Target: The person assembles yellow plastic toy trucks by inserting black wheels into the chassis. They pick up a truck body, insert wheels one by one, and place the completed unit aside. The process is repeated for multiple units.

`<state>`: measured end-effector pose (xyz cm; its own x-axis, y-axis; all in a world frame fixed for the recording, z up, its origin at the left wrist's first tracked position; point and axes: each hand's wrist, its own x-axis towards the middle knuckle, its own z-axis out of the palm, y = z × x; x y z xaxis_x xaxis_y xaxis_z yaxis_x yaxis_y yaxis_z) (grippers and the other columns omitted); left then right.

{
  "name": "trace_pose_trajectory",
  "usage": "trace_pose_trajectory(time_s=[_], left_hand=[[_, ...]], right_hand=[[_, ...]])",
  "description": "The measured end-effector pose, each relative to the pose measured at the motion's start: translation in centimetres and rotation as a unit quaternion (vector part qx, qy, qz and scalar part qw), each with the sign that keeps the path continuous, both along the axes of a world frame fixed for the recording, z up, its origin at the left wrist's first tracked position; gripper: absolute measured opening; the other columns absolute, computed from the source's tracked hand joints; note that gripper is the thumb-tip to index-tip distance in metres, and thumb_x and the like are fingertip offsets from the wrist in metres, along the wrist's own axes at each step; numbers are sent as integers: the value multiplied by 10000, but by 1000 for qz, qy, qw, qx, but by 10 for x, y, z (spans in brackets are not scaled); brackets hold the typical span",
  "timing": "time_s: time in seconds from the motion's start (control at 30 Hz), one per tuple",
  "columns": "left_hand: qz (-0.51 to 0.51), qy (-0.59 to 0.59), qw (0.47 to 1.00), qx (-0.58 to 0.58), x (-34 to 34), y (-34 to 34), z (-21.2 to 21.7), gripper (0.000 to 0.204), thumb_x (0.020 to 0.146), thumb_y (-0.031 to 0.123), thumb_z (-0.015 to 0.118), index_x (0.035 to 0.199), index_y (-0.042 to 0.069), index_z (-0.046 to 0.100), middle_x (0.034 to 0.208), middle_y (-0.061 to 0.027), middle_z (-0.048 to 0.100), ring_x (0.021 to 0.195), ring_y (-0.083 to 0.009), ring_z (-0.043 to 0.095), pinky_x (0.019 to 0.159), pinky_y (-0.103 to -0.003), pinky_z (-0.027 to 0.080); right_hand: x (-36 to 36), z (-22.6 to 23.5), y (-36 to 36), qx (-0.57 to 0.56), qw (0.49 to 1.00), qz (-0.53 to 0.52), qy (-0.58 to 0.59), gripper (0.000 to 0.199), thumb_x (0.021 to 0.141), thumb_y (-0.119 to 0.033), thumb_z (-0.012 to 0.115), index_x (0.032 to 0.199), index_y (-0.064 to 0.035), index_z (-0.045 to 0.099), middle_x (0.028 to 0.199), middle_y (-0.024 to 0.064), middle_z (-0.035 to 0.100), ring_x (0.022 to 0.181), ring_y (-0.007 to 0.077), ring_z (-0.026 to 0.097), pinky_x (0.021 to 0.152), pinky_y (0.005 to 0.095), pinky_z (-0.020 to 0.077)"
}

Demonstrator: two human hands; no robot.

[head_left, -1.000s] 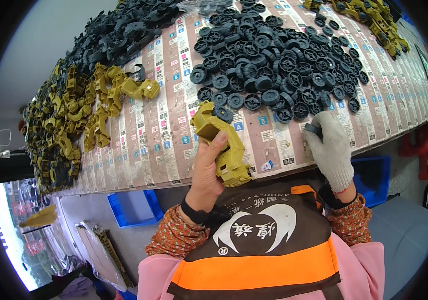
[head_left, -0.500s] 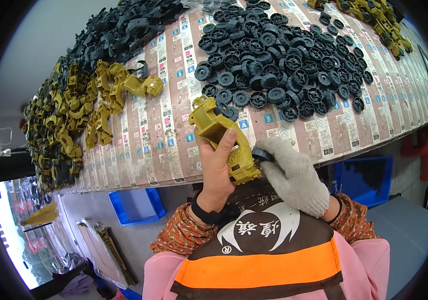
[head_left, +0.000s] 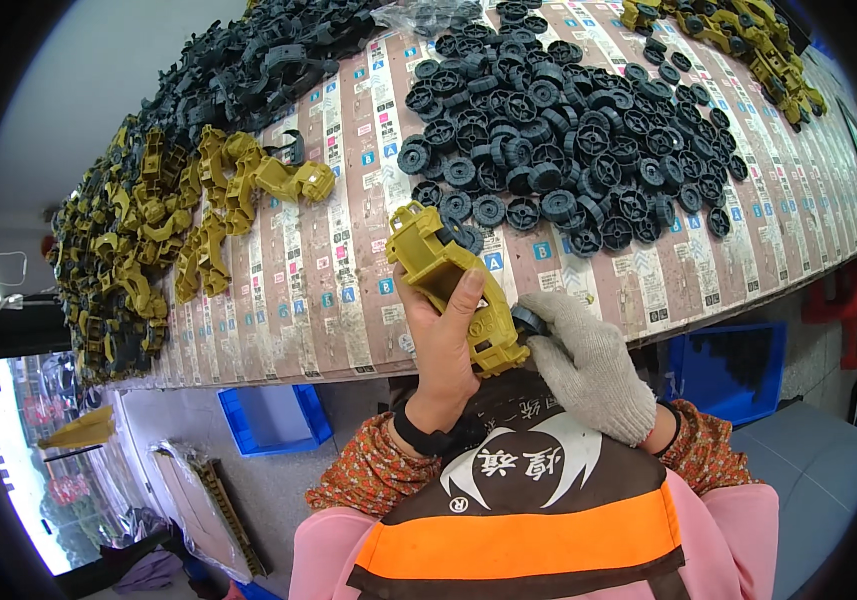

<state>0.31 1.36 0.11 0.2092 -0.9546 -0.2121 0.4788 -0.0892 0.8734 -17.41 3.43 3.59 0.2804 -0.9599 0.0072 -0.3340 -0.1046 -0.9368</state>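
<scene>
My bare left hand (head_left: 440, 350) is wrapped round a mustard-yellow plastic toy truck body (head_left: 493, 330), its thumb lying along the side. The body is tilted over the table's near edge. At its far end a dark wheel (head_left: 464, 236) shows against the side. My right hand (head_left: 593, 375), in a pale knitted glove, pinches another dark toy wheel (head_left: 526, 320) at the body's near end. That wheel touches or nearly touches the side; fingers partly hide the spot, so I cannot tell whether it is seated.
Beyond my hands lies a broad heap of dark wheels (head_left: 558, 130). Yellow truck bodies (head_left: 213, 200) are piled at left, dark plastic parts (head_left: 248, 70) at far left. More yellow toys (head_left: 748, 40) lie at far right. Blue bins (head_left: 273, 418) stand below the table's near edge.
The pinched wheel has turned and sits closer against the truck body's side. My gloved fingers have shifted round it. The whole view has moved slightly.
</scene>
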Motion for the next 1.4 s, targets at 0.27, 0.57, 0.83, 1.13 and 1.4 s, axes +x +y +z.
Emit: trace_pose_trajectory(time_s=[0.27, 0.57, 0.83, 1.13, 1.4], left_hand=[[22, -98, 992, -69, -4, 5, -2, 696, 969, 29, 774, 1517, 103, 352, 1268, -47, 590, 1119, -150, 618, 966, -321, 530], [-55, -151, 971, -175, -3, 31, -25, 867, 940, -40, 778, 1616, 59, 243, 1375, -69, 596, 1156, -163, 630, 1023, -331, 514], [-120, -158, 946, -257, -32, 10, 0, 705, 950, 18, 779, 1491, 91, 334, 1362, -78, 554, 1191, -181, 619, 1025, -337, 529], [-173, 1, 981, 93, 35, -18, 9, 632, 1035, 191, 701, 1507, 129, 286, 1325, -76, 562, 1165, -185, 642, 901, -391, 620], [-246, 88, 955, 142, 73, -2, -3, 588, 1070, 292, 640, 1531, 136, 310, 1300, -136, 597, 994, -238, 722, 824, -444, 662]], right_hand=[[0, -10, 11, -54, 998, 10, 30, 416, 923, -18, 635, 1335, 5, 583, 927, 257, 720, 814, 470, 721, 708, 510, 567], [-9, 2, 11, -38, 999, 27, 18, 466, 864, -29, 614, 1328, -12, 576, 892, 273, 698, 799, 481, 706, 698, 528, 559], [-33, 17, 1, 16, 998, 35, 53, 465, 866, -95, 626, 1329, -62, 600, 925, 264, 724, 885, 476, 721, 775, 528, 574], [-196, -44, -64, -188, 802, -373, 426, 257, 938, -198, 692, 1151, -54, 671, 993, 271, 680, 955, 470, 660, 831, 559, 515], [-207, -60, -68, -118, 871, -300, 370, 254, 872, -158, 739, 1029, 4, 620, 1055, 254, 635, 951, 459, 622, 815, 541, 486]])
